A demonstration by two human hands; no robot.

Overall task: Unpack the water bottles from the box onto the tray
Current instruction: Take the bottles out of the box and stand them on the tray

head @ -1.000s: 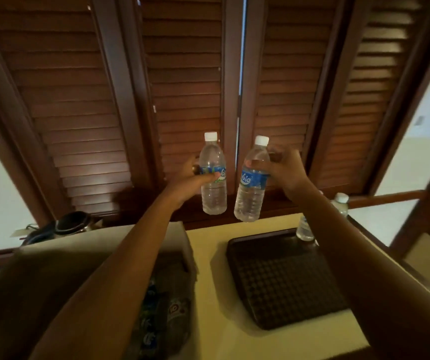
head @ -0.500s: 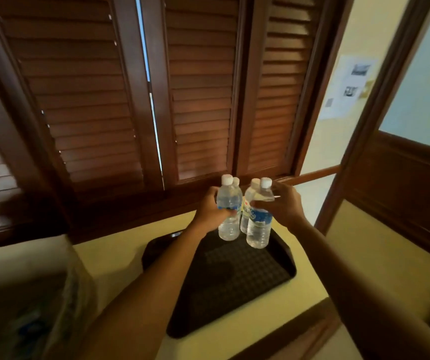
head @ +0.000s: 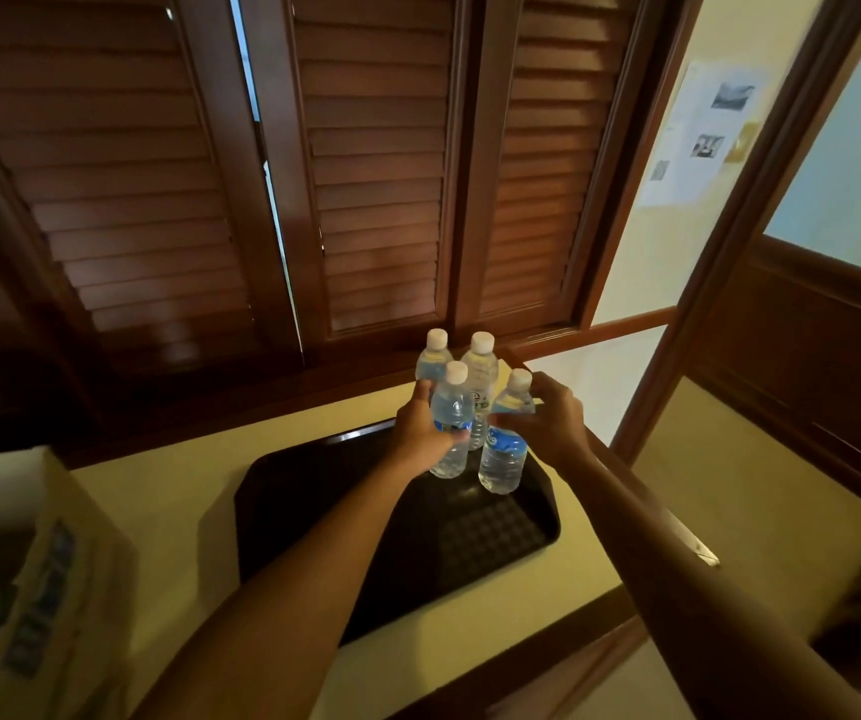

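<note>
dark louvred shutters (head: 376, 189) back a yellow counter (head: 168, 491). at far left sits the cardboard box (head: 43, 579), blurred. on the counter lies the black tray (head: 308, 511). the left hand (head: 420, 433) curls round one bottle (head: 451, 423) at the tray's far end. two more bottles (head: 481, 371) stand behind. the right hand (head: 555, 423) grips another bottle (head: 503, 454) just beside.
</note>
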